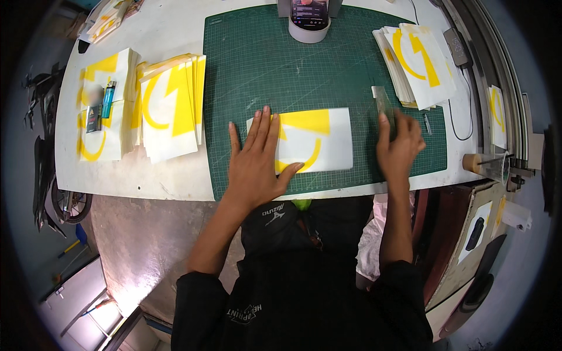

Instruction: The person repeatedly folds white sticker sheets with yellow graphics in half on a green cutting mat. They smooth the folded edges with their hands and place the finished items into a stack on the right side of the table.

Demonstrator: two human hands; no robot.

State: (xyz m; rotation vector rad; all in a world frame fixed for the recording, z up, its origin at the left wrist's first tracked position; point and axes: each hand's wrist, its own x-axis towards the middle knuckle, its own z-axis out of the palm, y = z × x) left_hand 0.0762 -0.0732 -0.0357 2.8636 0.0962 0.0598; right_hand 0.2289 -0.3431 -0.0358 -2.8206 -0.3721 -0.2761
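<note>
A white folded paper piece with yellow shapes lies on the green cutting mat. My left hand rests flat over its left end, fingers spread, the thumb along the near edge. To the right of the paper, my right hand is over the mat, slightly blurred. Its thumb and fingers close on the near end of a short clear flat strip, which looks like a small ruler. A slim small tool lies on the mat just right of that hand.
Stacks of similar printed papers lie at the left and back right. A lighter and a small dark box sit on the far-left stack. A phone on a round stand is at the back; a cabled black device lies right.
</note>
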